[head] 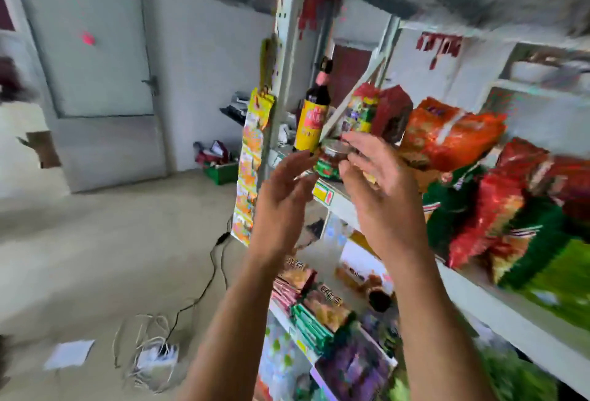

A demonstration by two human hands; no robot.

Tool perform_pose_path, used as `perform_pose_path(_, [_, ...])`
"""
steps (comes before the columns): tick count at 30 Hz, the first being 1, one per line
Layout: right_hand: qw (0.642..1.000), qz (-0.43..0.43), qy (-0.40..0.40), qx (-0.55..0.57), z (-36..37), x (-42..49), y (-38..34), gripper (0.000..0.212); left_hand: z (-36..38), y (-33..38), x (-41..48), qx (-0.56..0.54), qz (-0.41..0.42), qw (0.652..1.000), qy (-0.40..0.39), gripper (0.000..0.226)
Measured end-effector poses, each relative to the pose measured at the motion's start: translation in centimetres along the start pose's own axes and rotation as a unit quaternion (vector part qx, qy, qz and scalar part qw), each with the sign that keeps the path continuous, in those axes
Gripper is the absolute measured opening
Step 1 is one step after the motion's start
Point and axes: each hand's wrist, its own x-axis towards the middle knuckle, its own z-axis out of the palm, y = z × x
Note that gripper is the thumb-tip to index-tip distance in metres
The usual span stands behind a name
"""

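Left hand [281,199] is raised at the jar's seven o'clock, its grip spread, fingers straight and apart from the jar. The small green-labelled jar [332,159] stands at the shelf [338,201] edge, with a dark sauce bottle [311,113] at its eleven o'clock. Right hand [380,193] is at four o'clock, grip loosely spread beside the lid; contact is unclear.

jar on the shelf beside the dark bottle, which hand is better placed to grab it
Right, probably. The right hand has its fingers at the lid of the jar; the left hand is open, short of it and nearer the bottle.
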Motion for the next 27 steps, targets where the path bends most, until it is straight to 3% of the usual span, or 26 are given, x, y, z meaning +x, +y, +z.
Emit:
perform_pose_path(11, [0.998,0.023,0.004,-0.056,3.2,10.6,5.3,0.034,-1.2,-7.1,13.3,0.096,0.05,0.994,-0.02,0.041])
perform_pose_path(15, [0.984,0.023,0.063,-0.163,4.8,19.9,8.0,0.032,-0.8,-11.8,21.2,0.148,0.069,0.986,-0.036,0.058])
perform_pose_path(18, [0.963,0.066,0.105,-0.24,5.6,26.3,9.8,0.033,0.0,-14.9,25.0,0.172,0.018,0.983,-0.056,0.087])
perform_pose_path(20, [0.955,0.093,0.112,-0.257,5.9,29.4,10.6,0.038,0.3,-16.1,26.3,0.181,-0.007,0.981,-0.069,0.088])
perform_pose_path(23, [0.961,0.11,0.11,-0.227,6.1,31.4,11.7,0.028,0.2,-17.6,27.0,0.196,-0.015,0.977,-0.08,0.085])
perform_pose_path(27, [0.974,0.121,0.108,-0.156,5.7,31.5,12.3,0.032,-0.1,-18.4,27.5,0.146,0.01,0.985,-0.089,0.089])
